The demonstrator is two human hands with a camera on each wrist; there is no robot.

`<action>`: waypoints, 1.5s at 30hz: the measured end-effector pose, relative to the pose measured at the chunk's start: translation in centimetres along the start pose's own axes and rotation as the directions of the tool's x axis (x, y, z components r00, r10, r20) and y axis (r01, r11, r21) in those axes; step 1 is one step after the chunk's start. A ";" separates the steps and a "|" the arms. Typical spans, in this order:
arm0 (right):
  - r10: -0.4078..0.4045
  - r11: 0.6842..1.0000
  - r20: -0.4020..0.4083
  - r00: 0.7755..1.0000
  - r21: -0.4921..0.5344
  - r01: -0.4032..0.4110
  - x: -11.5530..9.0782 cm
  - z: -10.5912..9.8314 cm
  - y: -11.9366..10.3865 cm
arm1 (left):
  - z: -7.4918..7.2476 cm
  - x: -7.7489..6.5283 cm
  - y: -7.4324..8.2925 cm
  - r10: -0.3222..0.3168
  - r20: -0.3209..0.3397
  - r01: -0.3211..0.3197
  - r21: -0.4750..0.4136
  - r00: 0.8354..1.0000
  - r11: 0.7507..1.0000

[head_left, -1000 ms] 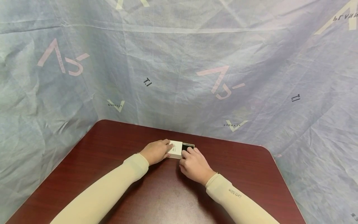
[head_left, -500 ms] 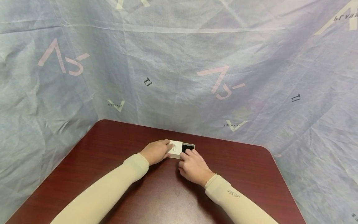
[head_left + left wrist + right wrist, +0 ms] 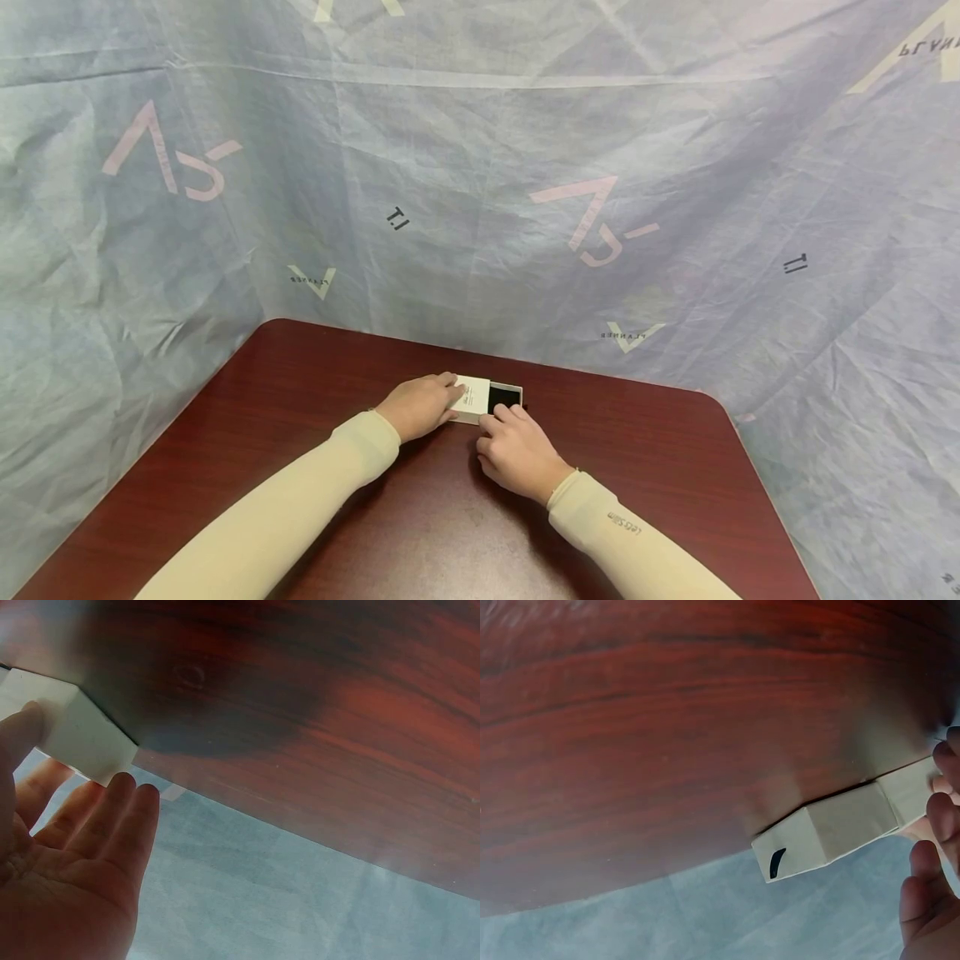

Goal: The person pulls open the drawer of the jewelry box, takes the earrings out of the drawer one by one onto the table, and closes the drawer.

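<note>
A small white sliding box lies near the far edge of the table, its printed sleeve [image 3: 474, 392] to the left and its drawer [image 3: 855, 823] partly out to the right. Something black [image 3: 504, 397] shows inside the drawer. On the drawer's end is a short black ribbon tab [image 3: 778, 862]. My left hand [image 3: 420, 408] grips the sleeve's left end, thumb on the near side and fingers over the top and far side. Loosely bent, the fingers of my right hand [image 3: 521, 454] are at the drawer's near side; whether they touch it I cannot tell.
The dark red-brown tabletop [image 3: 420, 517] has rounded far corners. Behind it and along both sides hangs a creased grey-blue cloth [image 3: 465, 208] with printed letters. Pale sleeves cover both forearms.
My right hand has drawn back slightly towards me and to the left, uncovering more of the drawer's black inside and its right end. The left hand and the sleeve have stayed in place.
</note>
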State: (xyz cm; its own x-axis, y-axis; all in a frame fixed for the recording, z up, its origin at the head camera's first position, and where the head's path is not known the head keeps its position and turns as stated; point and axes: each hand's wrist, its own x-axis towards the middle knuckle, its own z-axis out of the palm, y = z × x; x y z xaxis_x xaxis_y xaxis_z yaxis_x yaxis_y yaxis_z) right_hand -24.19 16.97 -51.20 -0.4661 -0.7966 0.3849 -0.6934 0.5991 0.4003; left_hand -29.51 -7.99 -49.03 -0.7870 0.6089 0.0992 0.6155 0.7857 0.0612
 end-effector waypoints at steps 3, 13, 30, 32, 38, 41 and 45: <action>-0.003 1.000 -0.003 1.000 -0.003 0.003 0.0 0.0 -0.1 | 0.0 0.0 0.0 0.005 -0.003 -0.005 0.006 1.000 1.000; -0.008 1.000 -0.018 1.000 -0.011 0.008 -0.1 0.3 -0.1 | -0.1 0.0 0.0 0.005 -0.007 -0.005 0.017 1.000 1.000; -0.001 1.000 -0.009 1.000 -0.001 0.001 0.0 0.1 -0.2 | -0.2 0.0 0.1 -0.012 0.016 0.012 0.002 1.000 1.000; 0.002 1.000 -0.005 1.000 0.003 -0.002 0.0 0.0 -0.2 | -0.1 0.0 0.1 -0.010 0.013 0.010 0.001 1.000 1.000; 0.008 1.000 -0.012 1.000 0.013 -0.007 0.0 0.0 0.0 | -0.1 0.0 0.1 -0.015 0.014 0.015 -0.015 1.000 1.000; 0.012 1.000 -0.024 1.000 0.013 -0.012 0.0 -0.2 0.3 | -0.1 0.0 0.0 -0.014 0.013 0.014 -0.017 1.000 1.000; 0.027 1.000 -0.016 1.000 0.012 -0.026 0.2 -0.5 0.9 | -0.1 0.0 0.0 -0.014 0.011 0.014 -0.019 1.000 1.000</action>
State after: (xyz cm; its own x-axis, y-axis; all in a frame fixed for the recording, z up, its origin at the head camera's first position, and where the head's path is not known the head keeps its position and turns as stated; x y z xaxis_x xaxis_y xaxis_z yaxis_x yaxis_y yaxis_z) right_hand -24.60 17.43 -50.33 -0.4754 -0.7790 0.4087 -0.6874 0.6189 0.3801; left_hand -29.52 -8.05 -48.95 -0.7958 0.5992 0.0880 0.6052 0.7919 0.0809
